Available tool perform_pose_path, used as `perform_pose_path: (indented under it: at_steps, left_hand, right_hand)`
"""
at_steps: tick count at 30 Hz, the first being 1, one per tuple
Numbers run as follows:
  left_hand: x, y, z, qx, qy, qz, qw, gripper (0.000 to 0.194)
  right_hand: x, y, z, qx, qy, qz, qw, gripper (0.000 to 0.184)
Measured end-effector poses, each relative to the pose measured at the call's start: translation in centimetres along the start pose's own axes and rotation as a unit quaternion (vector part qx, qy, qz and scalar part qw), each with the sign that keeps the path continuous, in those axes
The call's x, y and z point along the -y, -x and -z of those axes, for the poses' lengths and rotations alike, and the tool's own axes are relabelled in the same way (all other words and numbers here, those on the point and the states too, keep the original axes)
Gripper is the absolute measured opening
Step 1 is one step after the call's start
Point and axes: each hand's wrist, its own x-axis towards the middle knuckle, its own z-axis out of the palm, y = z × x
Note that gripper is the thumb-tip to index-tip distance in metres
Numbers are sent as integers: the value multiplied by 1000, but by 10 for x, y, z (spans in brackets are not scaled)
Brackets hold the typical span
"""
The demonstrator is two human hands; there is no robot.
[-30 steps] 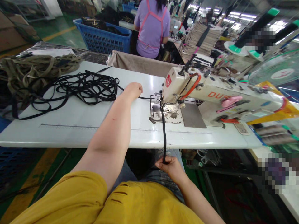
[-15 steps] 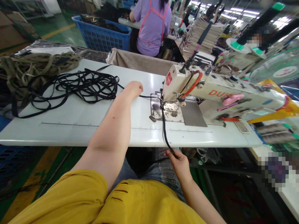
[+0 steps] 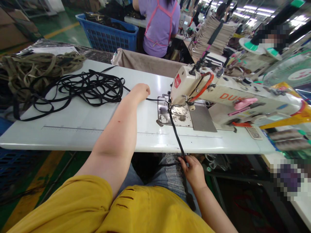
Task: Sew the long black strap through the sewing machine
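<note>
Left hand [image 3: 141,93]: fingers curled down on the black strap [image 3: 176,133] beside the sewing machine [image 3: 184,84], apparently to hold it taut
Right hand [image 3: 193,172]: fingers pinched the strap below the machine, seemingly to hold it straight

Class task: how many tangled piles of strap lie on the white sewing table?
2: on the left of the table, an olive-green pile and, just right of it, a black pile.

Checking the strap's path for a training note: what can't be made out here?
Head view:
Black strap at the needle: hidden by the sewing machine head.
Strap at the left hand: hidden by that hand.
Strap in the right hand: hidden by its fingers.
Lower-right object: pixelated.
</note>
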Motion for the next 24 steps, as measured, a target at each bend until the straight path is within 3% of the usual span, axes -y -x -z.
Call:
perform_pose_path:
  at_steps: [5, 10, 18, 24]
  left_hand:
    - [1, 1, -3, -11, 9, 6, 1000, 30]
    - [6, 0, -6, -10, 9, 4, 1000, 28]
    - [11, -4, -10, -7, -39, -21, 999, 34]
    - [9, -2, -9, -11, -35, -18, 999, 32]
  right_hand:
    - [-10, 0, 7, 67, -62, -22, 996, 58]
    - [-19, 3, 19, 138, -126, -48, 981, 57]
    - [-19, 6, 27, 205, -171, -39, 963, 54]
    - [-7, 5, 31, 211, -194, -26, 958, 44]
